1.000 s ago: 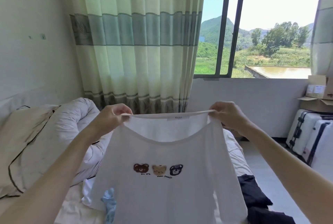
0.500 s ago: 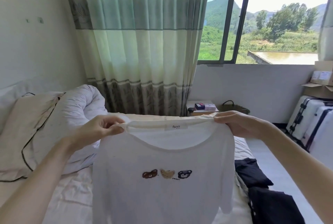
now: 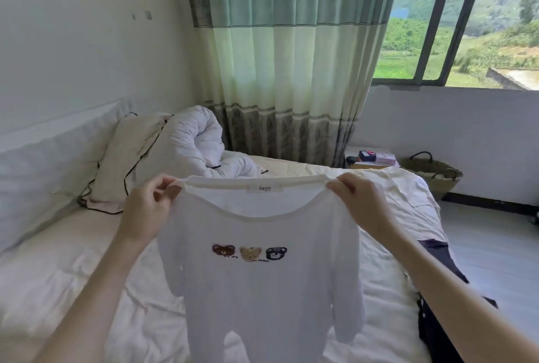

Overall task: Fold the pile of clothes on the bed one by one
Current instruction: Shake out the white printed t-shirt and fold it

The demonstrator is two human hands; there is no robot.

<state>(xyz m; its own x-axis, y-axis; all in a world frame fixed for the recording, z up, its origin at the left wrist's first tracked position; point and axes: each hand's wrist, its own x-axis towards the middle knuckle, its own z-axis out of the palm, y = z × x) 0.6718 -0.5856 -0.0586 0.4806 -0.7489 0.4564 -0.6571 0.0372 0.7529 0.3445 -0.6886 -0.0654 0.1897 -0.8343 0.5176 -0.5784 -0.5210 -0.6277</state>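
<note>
A white T-shirt (image 3: 262, 289) with three bear faces hangs spread above the bed (image 3: 87, 289). The left hand (image 3: 145, 211) pinches its left shoulder and the right hand (image 3: 357, 202) pinches the right. Dark clothes (image 3: 437, 304) lie at the bed's right edge. Farther off, a woven basket (image 3: 431, 173) stands on the floor beside a small stand holding boxes (image 3: 376, 157); the basket's contents cannot be seen.

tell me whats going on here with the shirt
A person is holding a white T-shirt with three bear faces up above the bed. The left hand and right hand each pinch a shoulder at the neckline, so it hangs open and unfolded. Dark clothes lie on the bed's right side, not yet folded.
</note>
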